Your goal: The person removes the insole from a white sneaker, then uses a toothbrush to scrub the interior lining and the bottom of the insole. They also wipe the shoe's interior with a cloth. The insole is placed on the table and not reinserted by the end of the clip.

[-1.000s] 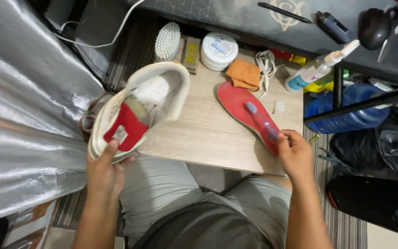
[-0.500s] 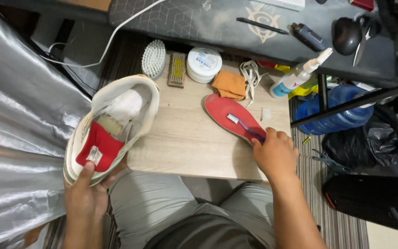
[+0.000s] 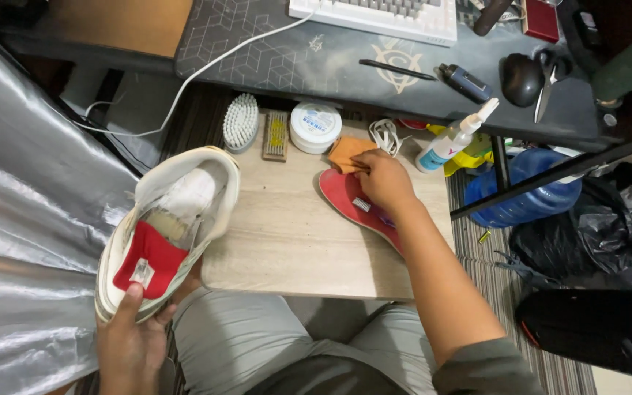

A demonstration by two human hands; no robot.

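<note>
My left hand [image 3: 132, 344] holds a white sneaker [image 3: 170, 227] by its heel, thumb on the red inner lining, opening facing up, toe resting over the left edge of a small wooden table [image 3: 287, 241]. My right hand [image 3: 383, 179] reaches across the table and its fingers pinch an orange cloth [image 3: 345, 151]. Under that hand lies a red insole [image 3: 345, 197] with a small toothbrush [image 3: 366, 207] on it.
A white brush [image 3: 241, 122], a small wooden brush [image 3: 276, 135], a round white tub [image 3: 315, 126], a coiled white lace [image 3: 385, 134] and a spray bottle [image 3: 451, 140] line the table's far edge. A desk with keyboard and mouse stands behind. Silver cover at left, blue water jug and black bags at right.
My right hand left the near end of the insole and moved forward to the orange cloth. The left hand drew the sneaker slightly toward me.
</note>
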